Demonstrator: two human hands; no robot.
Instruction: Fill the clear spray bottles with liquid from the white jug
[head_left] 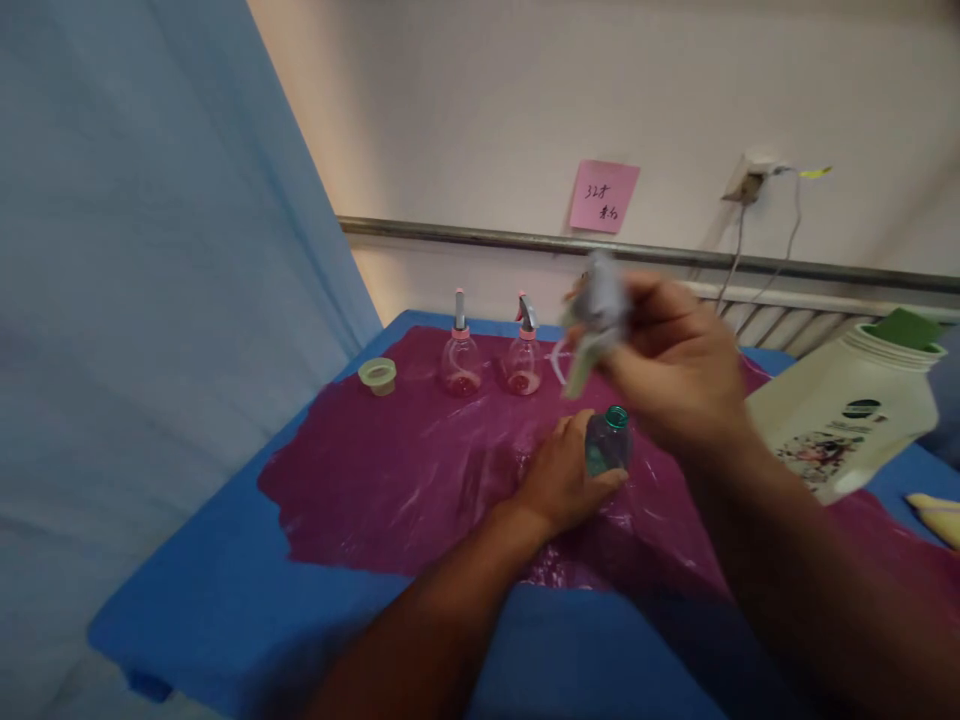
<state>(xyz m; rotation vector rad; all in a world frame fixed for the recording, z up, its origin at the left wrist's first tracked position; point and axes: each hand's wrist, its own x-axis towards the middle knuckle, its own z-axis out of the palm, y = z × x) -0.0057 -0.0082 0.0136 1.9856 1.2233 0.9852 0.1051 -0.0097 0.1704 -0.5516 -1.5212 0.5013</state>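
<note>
While the left hand (559,480) wraps around a small green bottle (607,445) near the middle of the frame, the right hand (675,370) is just above it, holding a grey spray top (596,305). The left fingers are closed around the low part of the bottle. The bottle stands upright on a shiny purple sheet (390,480), and its open neck shows at the top. The right fingers are pinched shut on the spray top, which is blurry. A thin pale tube seems to hang down from it, near the bottle's mouth but apart from it.

The bottle looks like thin clear plastic, so it is likely light and a bit squishy, and it could tip over easily. Holding it low round the belly, as the left hand does, looks like the safest place. The spray top looks hard and light. Its thick body is a better place to hold than the thin tube, which would bend.

The purple sheet lies on a blue tabletop (225,600). At the back of the sheet, left of the hands, two little pink spray bottles (460,365) stand side by side. Further left sits a small pale green cap (377,375). At the right edge of the frame is a big cream jug (847,420) with a green lid (907,328), and it looks tilted. A bit of something yellow (937,515) shows below it. On the wall in the upper part are a pink note (604,196) and a socket (750,175) with cords. A blue curtain (135,300) fills the left side.
</note>
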